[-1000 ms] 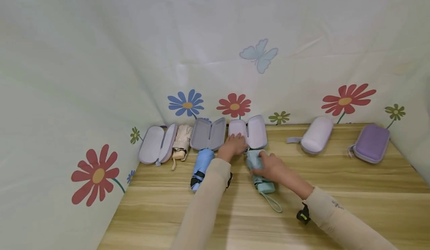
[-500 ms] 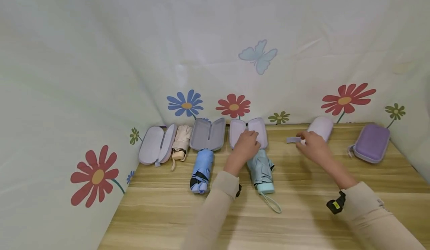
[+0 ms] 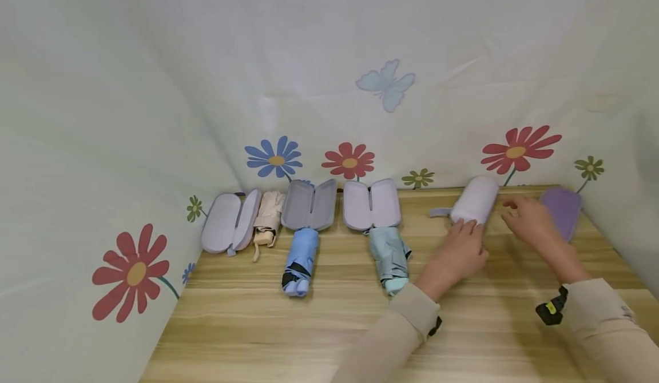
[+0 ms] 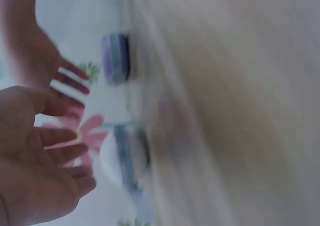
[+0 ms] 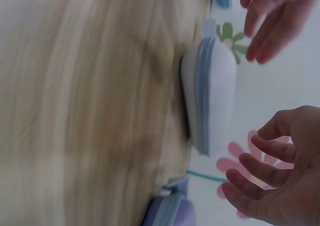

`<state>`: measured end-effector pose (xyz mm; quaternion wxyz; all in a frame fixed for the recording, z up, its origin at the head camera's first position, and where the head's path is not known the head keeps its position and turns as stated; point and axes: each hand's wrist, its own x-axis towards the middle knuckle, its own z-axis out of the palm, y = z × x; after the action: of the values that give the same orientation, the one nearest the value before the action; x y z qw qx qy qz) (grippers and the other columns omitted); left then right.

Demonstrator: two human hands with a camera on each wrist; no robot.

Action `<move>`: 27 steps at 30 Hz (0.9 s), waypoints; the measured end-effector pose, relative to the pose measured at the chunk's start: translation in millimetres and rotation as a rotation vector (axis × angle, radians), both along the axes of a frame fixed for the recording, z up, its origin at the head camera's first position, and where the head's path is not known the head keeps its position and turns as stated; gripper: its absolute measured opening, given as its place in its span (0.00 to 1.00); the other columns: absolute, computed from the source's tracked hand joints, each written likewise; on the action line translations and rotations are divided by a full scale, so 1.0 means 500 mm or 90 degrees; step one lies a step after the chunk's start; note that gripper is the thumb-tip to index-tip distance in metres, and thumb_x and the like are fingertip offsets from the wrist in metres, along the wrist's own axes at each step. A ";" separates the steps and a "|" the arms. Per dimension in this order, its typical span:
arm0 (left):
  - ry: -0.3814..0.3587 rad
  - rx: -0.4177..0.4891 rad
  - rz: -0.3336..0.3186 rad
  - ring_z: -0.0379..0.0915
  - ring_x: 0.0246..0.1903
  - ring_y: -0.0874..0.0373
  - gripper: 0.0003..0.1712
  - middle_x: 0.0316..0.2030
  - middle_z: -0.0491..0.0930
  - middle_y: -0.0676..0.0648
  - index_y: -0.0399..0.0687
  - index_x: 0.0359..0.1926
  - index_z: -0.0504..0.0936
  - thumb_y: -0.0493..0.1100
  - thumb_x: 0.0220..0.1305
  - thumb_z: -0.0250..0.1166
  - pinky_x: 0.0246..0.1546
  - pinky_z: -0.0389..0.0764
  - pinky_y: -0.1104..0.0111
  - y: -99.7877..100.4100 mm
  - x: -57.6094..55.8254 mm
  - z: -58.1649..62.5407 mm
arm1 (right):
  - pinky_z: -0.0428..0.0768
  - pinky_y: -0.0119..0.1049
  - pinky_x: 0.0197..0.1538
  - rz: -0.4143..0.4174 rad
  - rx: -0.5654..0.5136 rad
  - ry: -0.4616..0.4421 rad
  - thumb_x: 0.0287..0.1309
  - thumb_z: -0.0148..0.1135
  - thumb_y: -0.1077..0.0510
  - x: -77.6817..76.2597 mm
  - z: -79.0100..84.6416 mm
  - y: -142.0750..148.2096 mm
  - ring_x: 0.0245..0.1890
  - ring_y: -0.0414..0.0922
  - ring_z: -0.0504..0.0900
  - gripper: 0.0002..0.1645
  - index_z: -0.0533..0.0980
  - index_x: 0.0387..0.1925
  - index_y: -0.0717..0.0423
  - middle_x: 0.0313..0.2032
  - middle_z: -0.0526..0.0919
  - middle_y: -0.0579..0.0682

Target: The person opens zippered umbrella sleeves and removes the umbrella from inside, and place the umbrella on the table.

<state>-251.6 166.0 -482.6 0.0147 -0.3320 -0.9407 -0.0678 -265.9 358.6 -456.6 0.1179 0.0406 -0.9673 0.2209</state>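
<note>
A closed pale lavender zip case (image 3: 476, 199) lies at the back right, its tab pointing left. In the head view my left hand (image 3: 458, 252) overlaps its near end. The left wrist view shows that hand (image 4: 45, 153) holding nothing, its fingers loosely bent and apart from the case (image 4: 125, 158). My right hand (image 3: 538, 226) hovers between the pale case and a closed purple zip case (image 3: 561, 208), partly covering the purple one. Its fingers (image 5: 265, 173) are loosely curled with nothing in them.
Three zip cases lie open along the wall: a pale one (image 3: 221, 226), a grey one (image 3: 297, 206) and a lavender one (image 3: 357, 206). Folded umbrellas, beige (image 3: 269, 214), blue (image 3: 302, 254) and grey-green (image 3: 388, 254), lie beside or before them on the wooden table (image 3: 231, 326).
Both hands have moved right. The left came from the open lavender case to the closed pale one. The right released the grey-green umbrella, reached the pale case, then passed to its right side.
</note>
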 end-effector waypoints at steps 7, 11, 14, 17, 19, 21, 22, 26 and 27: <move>0.013 -0.009 0.083 0.41 0.78 0.52 0.38 0.74 0.57 0.57 0.55 0.76 0.62 0.61 0.71 0.59 0.74 0.53 0.65 0.087 0.031 -0.026 | 0.74 0.66 0.47 -0.008 0.004 0.009 0.64 0.58 0.63 0.016 -0.014 0.036 0.46 0.74 0.76 0.20 0.74 0.50 0.79 0.48 0.77 0.79; 0.006 0.028 0.124 0.38 0.78 0.50 0.42 0.76 0.53 0.54 0.55 0.77 0.60 0.61 0.68 0.62 0.75 0.52 0.62 0.110 0.033 -0.029 | 0.73 0.68 0.48 -0.019 0.028 0.005 0.65 0.57 0.62 0.022 -0.011 0.055 0.47 0.75 0.75 0.21 0.74 0.51 0.78 0.48 0.77 0.80; 0.009 0.047 0.157 0.38 0.78 0.48 0.43 0.78 0.51 0.51 0.54 0.77 0.60 0.60 0.66 0.64 0.75 0.52 0.60 0.121 0.029 -0.033 | 0.71 0.70 0.51 -0.012 0.036 0.007 0.65 0.57 0.61 0.024 -0.010 0.063 0.51 0.77 0.72 0.22 0.74 0.52 0.78 0.49 0.75 0.81; 0.016 0.053 0.188 0.37 0.78 0.50 0.44 0.78 0.50 0.51 0.55 0.77 0.61 0.60 0.65 0.65 0.75 0.52 0.60 0.139 0.024 -0.036 | 0.71 0.70 0.52 -0.001 0.055 0.022 0.65 0.58 0.60 0.028 -0.012 0.073 0.51 0.78 0.72 0.24 0.73 0.52 0.79 0.50 0.74 0.82; 0.014 0.041 0.202 0.36 0.79 0.51 0.44 0.78 0.49 0.52 0.57 0.78 0.60 0.62 0.66 0.64 0.75 0.51 0.60 0.153 0.026 -0.038 | 0.71 0.71 0.53 0.006 0.067 0.027 0.67 0.57 0.59 0.033 -0.014 0.081 0.51 0.78 0.72 0.24 0.72 0.53 0.79 0.50 0.73 0.83; 0.007 0.030 0.212 0.35 0.79 0.52 0.44 0.78 0.47 0.53 0.58 0.78 0.58 0.63 0.67 0.62 0.75 0.51 0.60 0.167 0.030 -0.040 | 0.70 0.71 0.54 0.007 0.079 0.020 0.69 0.56 0.57 0.037 -0.016 0.091 0.52 0.78 0.72 0.25 0.72 0.54 0.79 0.51 0.73 0.83; 0.006 0.022 0.215 0.34 0.79 0.52 0.44 0.78 0.47 0.53 0.59 0.78 0.58 0.64 0.67 0.62 0.75 0.51 0.60 0.173 0.033 -0.040 | 0.70 0.71 0.54 0.008 0.084 0.014 0.70 0.55 0.57 0.039 -0.017 0.096 0.53 0.78 0.71 0.26 0.71 0.54 0.79 0.52 0.72 0.84; 0.019 0.016 0.237 0.35 0.79 0.51 0.45 0.79 0.47 0.51 0.59 0.78 0.58 0.64 0.67 0.62 0.74 0.51 0.59 0.186 0.038 -0.041 | 0.67 0.72 0.57 0.008 0.084 -0.023 0.73 0.53 0.55 0.047 -0.016 0.115 0.56 0.79 0.67 0.28 0.68 0.56 0.81 0.54 0.69 0.85; 0.028 0.014 0.243 0.35 0.79 0.51 0.44 0.78 0.47 0.51 0.59 0.78 0.59 0.64 0.66 0.62 0.74 0.50 0.59 0.187 0.037 -0.042 | 0.66 0.73 0.57 0.009 0.078 -0.028 0.73 0.53 0.55 0.049 -0.016 0.119 0.56 0.80 0.67 0.29 0.67 0.56 0.82 0.54 0.68 0.85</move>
<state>-233.2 259.5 -503.5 0.0516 -0.1487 -0.9853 -0.0670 -241.2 418.1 -464.6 0.0921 0.0497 -0.9811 0.1627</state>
